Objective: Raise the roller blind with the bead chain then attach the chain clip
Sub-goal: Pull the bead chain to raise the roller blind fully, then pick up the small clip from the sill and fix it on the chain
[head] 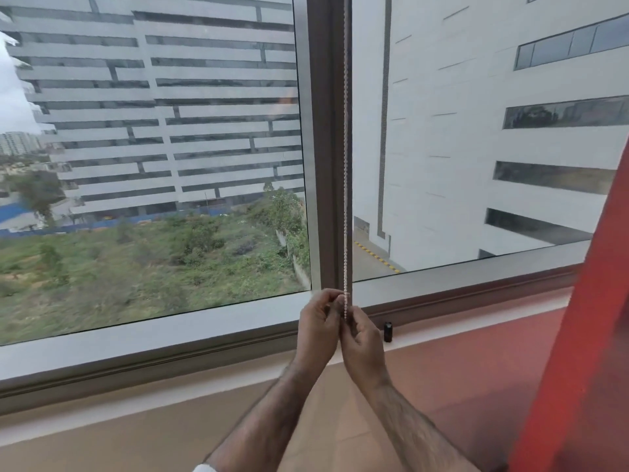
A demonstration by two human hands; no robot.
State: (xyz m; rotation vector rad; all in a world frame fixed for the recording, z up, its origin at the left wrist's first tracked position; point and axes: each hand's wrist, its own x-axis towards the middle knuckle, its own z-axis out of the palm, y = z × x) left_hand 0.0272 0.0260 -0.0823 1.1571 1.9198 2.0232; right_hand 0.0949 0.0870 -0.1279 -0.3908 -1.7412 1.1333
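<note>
A white bead chain (346, 165) hangs straight down along the brown window mullion (326, 131), from the top of the view to the sill. My left hand (318, 323) and my right hand (364, 342) meet at the chain's lower end, fingers pinched together around it. The bottom loop of the chain is hidden between my fingers. A small black piece (387, 332), perhaps the chain clip, stands on the window frame just right of my right hand. The roller blind itself is out of view; both panes are uncovered.
The window's lower frame (170, 335) and a beige sill ledge (153, 427) run across the view. A red wall or column (585, 352) rises at the right. Buildings and green ground lie outside the glass.
</note>
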